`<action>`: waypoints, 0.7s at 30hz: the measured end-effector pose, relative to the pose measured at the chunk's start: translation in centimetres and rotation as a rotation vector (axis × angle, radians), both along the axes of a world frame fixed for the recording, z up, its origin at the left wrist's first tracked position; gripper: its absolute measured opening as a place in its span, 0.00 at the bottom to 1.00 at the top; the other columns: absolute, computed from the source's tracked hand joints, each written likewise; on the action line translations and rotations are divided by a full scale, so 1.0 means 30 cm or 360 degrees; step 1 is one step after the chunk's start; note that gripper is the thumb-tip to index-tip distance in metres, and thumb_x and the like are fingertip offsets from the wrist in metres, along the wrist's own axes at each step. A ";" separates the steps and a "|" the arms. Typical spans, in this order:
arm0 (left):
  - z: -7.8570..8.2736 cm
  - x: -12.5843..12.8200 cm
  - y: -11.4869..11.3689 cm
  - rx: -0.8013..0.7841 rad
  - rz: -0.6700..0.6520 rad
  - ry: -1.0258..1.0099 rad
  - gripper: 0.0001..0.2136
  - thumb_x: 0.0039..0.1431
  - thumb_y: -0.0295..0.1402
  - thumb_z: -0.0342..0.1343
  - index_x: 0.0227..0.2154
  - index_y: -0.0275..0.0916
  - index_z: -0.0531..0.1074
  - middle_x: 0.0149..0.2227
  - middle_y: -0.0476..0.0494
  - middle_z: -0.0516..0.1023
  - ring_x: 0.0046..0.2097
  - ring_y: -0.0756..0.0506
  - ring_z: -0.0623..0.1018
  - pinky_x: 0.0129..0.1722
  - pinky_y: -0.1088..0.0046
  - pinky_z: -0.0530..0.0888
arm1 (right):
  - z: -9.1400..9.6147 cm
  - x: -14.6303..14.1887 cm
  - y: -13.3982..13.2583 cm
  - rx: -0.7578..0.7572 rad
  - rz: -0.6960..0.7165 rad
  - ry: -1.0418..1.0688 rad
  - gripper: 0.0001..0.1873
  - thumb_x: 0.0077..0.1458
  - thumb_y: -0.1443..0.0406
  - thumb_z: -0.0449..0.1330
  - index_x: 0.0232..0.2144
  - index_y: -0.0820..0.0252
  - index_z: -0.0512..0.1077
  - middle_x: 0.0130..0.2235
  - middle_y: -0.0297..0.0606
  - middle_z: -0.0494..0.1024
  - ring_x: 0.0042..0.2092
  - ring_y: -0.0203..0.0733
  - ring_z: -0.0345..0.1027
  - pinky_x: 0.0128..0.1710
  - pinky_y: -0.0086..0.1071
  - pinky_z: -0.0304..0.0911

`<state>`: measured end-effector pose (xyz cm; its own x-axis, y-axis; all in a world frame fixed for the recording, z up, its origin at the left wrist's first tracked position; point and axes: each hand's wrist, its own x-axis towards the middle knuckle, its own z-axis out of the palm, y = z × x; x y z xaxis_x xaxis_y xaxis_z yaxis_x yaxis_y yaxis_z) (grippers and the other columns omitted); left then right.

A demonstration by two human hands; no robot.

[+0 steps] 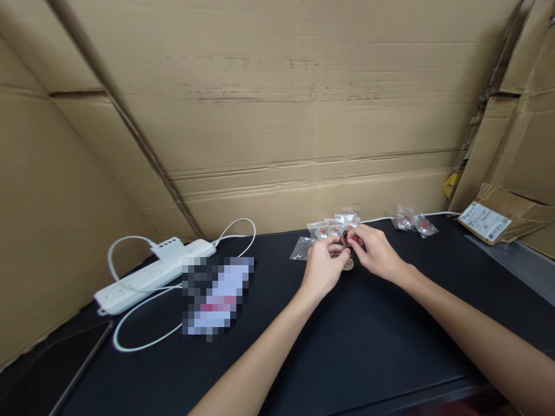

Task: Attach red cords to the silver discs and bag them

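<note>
My right hand [376, 252] pinches a small dark-and-red piece [352, 238] between thumb and fingertips. Close beside it, my left hand [324, 264] has its fingers curled in toward the same spot; what they grip is hidden. Under the left fingertips shows part of a round, beige-rimmed thing [348, 266], too covered to name. Just behind the hands lie several small clear plastic bags [321, 231] holding pale round pieces with red centres. A flat clear bag [300, 248] lies left of my left hand.
More clear bags with red pieces [414, 222] lie at the back right, near a brown package with a white label [485, 221]. On the left are a white power strip [151, 283], looped white cables and a blurred-out phone-like object [221, 297]. Cardboard walls [277, 115] enclose the black table [368, 352].
</note>
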<state>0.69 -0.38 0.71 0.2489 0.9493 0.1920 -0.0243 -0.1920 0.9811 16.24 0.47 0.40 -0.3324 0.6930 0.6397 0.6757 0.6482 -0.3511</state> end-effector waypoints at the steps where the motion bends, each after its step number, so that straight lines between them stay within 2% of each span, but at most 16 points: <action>1: -0.001 -0.001 -0.001 0.0031 -0.0008 0.0014 0.07 0.52 0.23 0.58 0.36 0.33 0.72 0.31 0.42 0.80 0.28 0.47 0.80 0.33 0.69 0.79 | 0.000 -0.001 -0.001 0.0004 -0.0017 -0.0005 0.06 0.60 0.71 0.53 0.33 0.59 0.68 0.35 0.39 0.73 0.36 0.40 0.67 0.38 0.33 0.62; 4: -0.005 -0.003 -0.002 0.0150 -0.0017 0.0079 0.09 0.53 0.24 0.56 0.39 0.34 0.73 0.33 0.41 0.81 0.30 0.46 0.80 0.35 0.67 0.80 | 0.001 -0.004 -0.005 0.0022 -0.0065 -0.0003 0.05 0.59 0.70 0.53 0.33 0.59 0.68 0.34 0.39 0.73 0.35 0.41 0.67 0.38 0.33 0.62; 8: -0.012 -0.002 -0.006 0.0351 -0.0089 0.0137 0.12 0.58 0.24 0.50 0.41 0.36 0.75 0.37 0.41 0.81 0.36 0.45 0.81 0.42 0.64 0.79 | -0.001 -0.004 -0.008 0.0057 -0.0072 0.0005 0.06 0.60 0.71 0.52 0.34 0.59 0.68 0.34 0.39 0.72 0.35 0.40 0.67 0.37 0.32 0.61; 12: -0.019 -0.003 -0.010 0.0398 -0.0100 0.0143 0.12 0.60 0.27 0.49 0.43 0.36 0.75 0.38 0.41 0.81 0.38 0.44 0.81 0.44 0.64 0.78 | -0.010 -0.006 -0.007 0.0082 -0.0074 0.0024 0.06 0.60 0.71 0.52 0.33 0.59 0.67 0.33 0.38 0.72 0.34 0.39 0.66 0.36 0.32 0.61; 18: -0.010 -0.008 -0.023 0.0430 0.0108 0.0230 0.09 0.60 0.30 0.52 0.36 0.37 0.77 0.32 0.44 0.80 0.32 0.44 0.81 0.37 0.66 0.79 | -0.023 -0.030 -0.020 0.0081 -0.0040 0.0076 0.07 0.60 0.70 0.51 0.33 0.59 0.68 0.34 0.40 0.71 0.35 0.42 0.67 0.37 0.34 0.61; 21: -0.002 -0.007 -0.025 0.0362 0.0194 0.0246 0.07 0.59 0.30 0.53 0.33 0.37 0.76 0.28 0.45 0.79 0.29 0.44 0.80 0.33 0.68 0.79 | -0.023 -0.037 -0.024 0.0037 -0.0027 0.0171 0.07 0.60 0.69 0.52 0.32 0.58 0.70 0.31 0.39 0.72 0.32 0.42 0.66 0.34 0.34 0.61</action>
<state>0.48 -1.14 0.64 0.1789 0.9109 0.3718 0.1586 -0.3997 0.9028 15.13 -0.26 -0.28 -0.2495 0.6824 0.6871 0.6457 0.6460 -0.4071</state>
